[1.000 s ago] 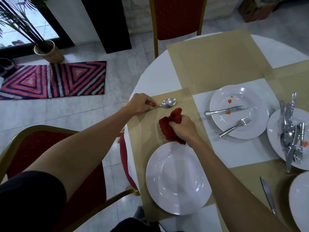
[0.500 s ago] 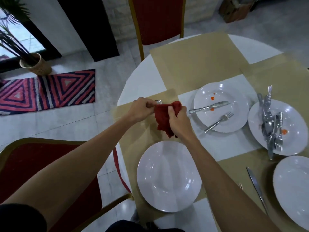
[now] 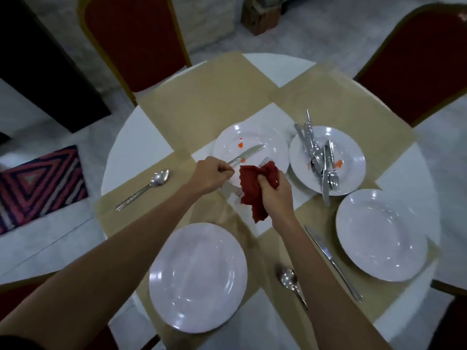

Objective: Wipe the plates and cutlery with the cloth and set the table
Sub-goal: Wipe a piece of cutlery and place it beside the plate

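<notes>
The left hand [image 3: 213, 174] is curling its fingers round the handle of a knife [image 3: 249, 154], whose blade is pointing out over the stained plate [image 3: 252, 137] near 12 o'clock on the worktop [image 3: 141, 137]. The right hand [image 3: 276, 195] is clutching the bunched red cloth [image 3: 254, 190] just beside the knife handle. A fork [image 3: 264, 161] is peeking out behind the cloth. A spoon [image 3: 151, 184] is lying on the placemat [image 3: 177, 173] at 9 o'clock. A clean plate [image 3: 197, 276] is sitting at 6 o'clock, and a plate of piled cutlery [image 3: 353, 157] at 2 o'clock.
</notes>
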Demonstrator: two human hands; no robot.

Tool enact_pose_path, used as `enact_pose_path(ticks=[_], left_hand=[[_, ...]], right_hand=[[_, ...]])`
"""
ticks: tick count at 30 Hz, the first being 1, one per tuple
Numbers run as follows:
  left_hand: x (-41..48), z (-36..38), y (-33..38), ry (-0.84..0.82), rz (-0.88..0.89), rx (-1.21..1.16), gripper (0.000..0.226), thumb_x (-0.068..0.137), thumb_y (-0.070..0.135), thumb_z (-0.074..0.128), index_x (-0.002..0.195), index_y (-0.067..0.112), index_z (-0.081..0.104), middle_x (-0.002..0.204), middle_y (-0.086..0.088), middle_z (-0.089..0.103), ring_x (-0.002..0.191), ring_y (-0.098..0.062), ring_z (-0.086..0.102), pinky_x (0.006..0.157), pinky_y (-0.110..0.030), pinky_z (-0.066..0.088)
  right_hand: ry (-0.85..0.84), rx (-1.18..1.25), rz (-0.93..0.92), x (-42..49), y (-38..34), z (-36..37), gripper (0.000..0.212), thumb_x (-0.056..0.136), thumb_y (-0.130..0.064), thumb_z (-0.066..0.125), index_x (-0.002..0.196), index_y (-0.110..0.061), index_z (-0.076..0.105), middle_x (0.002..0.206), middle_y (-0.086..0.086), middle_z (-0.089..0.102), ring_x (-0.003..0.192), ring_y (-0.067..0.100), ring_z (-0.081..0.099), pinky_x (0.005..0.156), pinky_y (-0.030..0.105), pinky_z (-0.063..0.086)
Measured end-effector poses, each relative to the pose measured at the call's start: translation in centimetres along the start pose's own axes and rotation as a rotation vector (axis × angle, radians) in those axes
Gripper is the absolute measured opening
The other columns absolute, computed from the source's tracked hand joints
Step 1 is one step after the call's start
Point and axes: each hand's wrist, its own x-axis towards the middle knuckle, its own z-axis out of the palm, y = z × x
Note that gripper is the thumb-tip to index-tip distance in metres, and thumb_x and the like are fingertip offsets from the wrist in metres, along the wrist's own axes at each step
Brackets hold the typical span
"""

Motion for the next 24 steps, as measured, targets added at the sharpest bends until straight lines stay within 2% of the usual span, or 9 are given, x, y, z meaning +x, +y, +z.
enact_pose_path(ticks=[2,5,6,8,10,13,19,22,24], left_hand=[[0.6,1.8,1.5,-0.007,-0.018,0.083,0.016,0.091,0.015,0.065,0.092,0.012,0.081,0.089,0.0,0.078,0.066,-0.005,0.065,0.074,-0.023,0.054],[1.3,4.0,3.0,-0.008,-0.058,0.193,0.018,0.087,0.015,0.063,0.085,0.012,0.081,0.087,-0.002,0.078,0.084,-0.018,0.071,0.079,-0.038,0.059],[1.5,4.4,3.4,-0.02,-0.069,0.239,0.019,0.087,0.018,0.063,0.084,0.014,0.081,0.086,-0.002,0.077,0.086,-0.019,0.07,0.078,-0.039,0.06],[1.8,5.0,4.0,-0.017,-0.101,0.301,0.018,0.088,0.023,0.063,0.085,0.017,0.08,0.089,-0.002,0.076,0.087,-0.02,0.069,0.076,-0.038,0.059],[2.6,4.8,4.0,0.072,-0.161,0.308,0.015,0.09,0.025,0.064,0.095,0.019,0.076,0.1,-0.004,0.073,0.095,-0.026,0.067,0.08,-0.037,0.056],[4.0,4.0,2.9,0.176,-0.224,0.406,0.024,0.093,0.026,0.062,0.113,0.014,0.068,0.115,-0.011,0.065,0.108,-0.035,0.062,0.088,-0.041,0.049],[5.5,3.7,2.5,0.13,-0.268,0.617,0.023,0.09,0.024,0.064,0.108,0.013,0.073,0.113,-0.014,0.066,0.103,-0.036,0.066,0.084,-0.04,0.052],[5.7,3.7,3.1,0.119,-0.299,0.61,0.022,0.088,0.025,0.065,0.103,0.011,0.073,0.109,-0.013,0.068,0.1,-0.035,0.067,0.082,-0.038,0.052],[5.3,4.0,3.1,0.106,-0.309,0.601,0.022,0.088,0.026,0.064,0.099,0.009,0.073,0.106,-0.013,0.068,0.099,-0.035,0.067,0.08,-0.038,0.052]], right_hand=[[0.059,0.053,-0.013,0.4,0.7,-1.6,0.015,0.095,-0.035,0.061,0.105,-0.046,0.063,0.109,-0.006,0.072,0.103,0.017,0.07,0.097,0.049,0.057],[0.088,0.097,0.017,1.0,1.6,-3.4,0.026,0.085,-0.059,0.056,0.11,-0.054,0.062,0.113,-0.01,0.073,0.106,0.018,0.071,0.098,0.05,0.056],[0.087,0.115,0.03,1.3,2.0,-3.8,0.033,0.082,-0.066,0.054,0.111,-0.053,0.062,0.114,-0.01,0.073,0.106,0.02,0.071,0.098,0.051,0.056],[0.082,0.169,0.049,1.8,2.4,-4.7,0.026,0.082,-0.069,0.054,0.103,-0.055,0.062,0.111,-0.008,0.074,0.102,0.024,0.073,0.094,0.054,0.058],[0.076,0.204,0.069,2.1,2.5,-5.3,0.021,0.085,-0.066,0.056,0.1,-0.054,0.062,0.11,-0.008,0.074,0.101,0.024,0.074,0.093,0.052,0.059],[0.031,0.244,0.077,2.3,2.5,-5.7,0.03,0.084,-0.069,0.056,0.107,-0.051,0.063,0.11,-0.006,0.075,0.099,0.029,0.074,0.091,0.053,0.059],[-0.018,0.235,0.1,3.0,4.0,-5.7,0.045,0.082,-0.074,0.058,0.119,-0.048,0.062,0.115,-0.005,0.074,0.102,0.034,0.073,0.09,0.058,0.058],[-0.045,0.238,0.112,2.6,3.2,-6.0,0.036,0.087,-0.066,0.059,0.114,-0.043,0.066,0.108,-0.002,0.077,0.095,0.035,0.075,0.087,0.058,0.059],[-0.072,0.303,0.139,2.3,2.5,-6.4,0.026,0.095,-0.047,0.063,0.113,-0.029,0.068,0.101,0.008,0.078,0.079,0.04,0.076,0.077,0.059,0.062]])
